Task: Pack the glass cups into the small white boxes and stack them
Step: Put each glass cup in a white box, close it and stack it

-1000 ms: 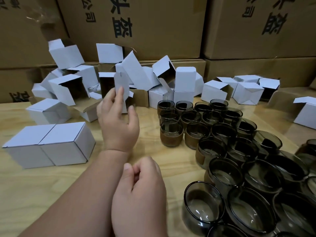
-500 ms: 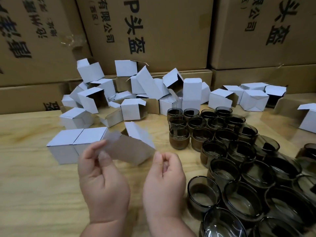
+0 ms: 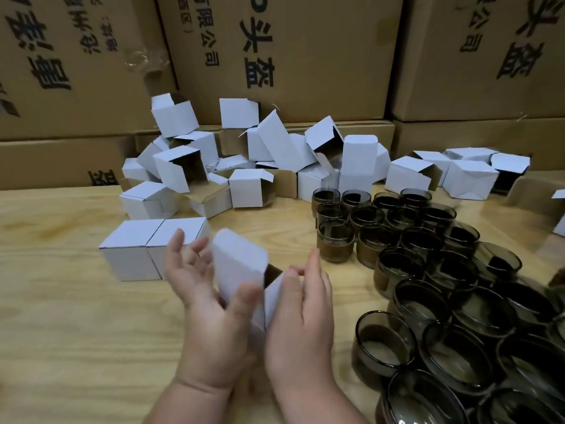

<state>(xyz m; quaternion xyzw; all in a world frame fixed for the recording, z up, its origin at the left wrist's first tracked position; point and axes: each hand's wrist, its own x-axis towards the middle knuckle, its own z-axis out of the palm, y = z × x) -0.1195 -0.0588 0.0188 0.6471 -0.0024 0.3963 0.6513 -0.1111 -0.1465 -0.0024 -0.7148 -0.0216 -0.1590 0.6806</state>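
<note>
Hands meet over the near edge of the worktop (image 3: 61, 332) with one small white box (image 3: 241, 264) between them. The left hand (image 3: 211, 319) cradles the box from below and behind, thumb curled over its front face, fingers loosely spread behind it. The right hand (image 3: 301, 322) pinches the lower right side of the box with thumb and fingertips. So both grips are clamped on the same box, which is tilted, blurred, and shows a dark opening toward the right hand.

Glass cups (image 3: 458, 270) stand packed together just right of the box, rims up, none inside it as far as I can see. Two closed boxes (image 3: 143, 249) sit side by side just left of the box, touching each other. A loose heap of open boxes (image 3: 244, 166) lies behind it against the large brown cartons (image 3: 305, 56).

The step in hand looks like squaring the box up and opening its mouth. To do it well, I would press the side walls lightly until the corners are true, fold the bottom flaps fully home, then hold the mouth upward and steady with the left hand. That frees the right hand for the nearest cup, which is glass and best lowered upright, not dropped.
</note>
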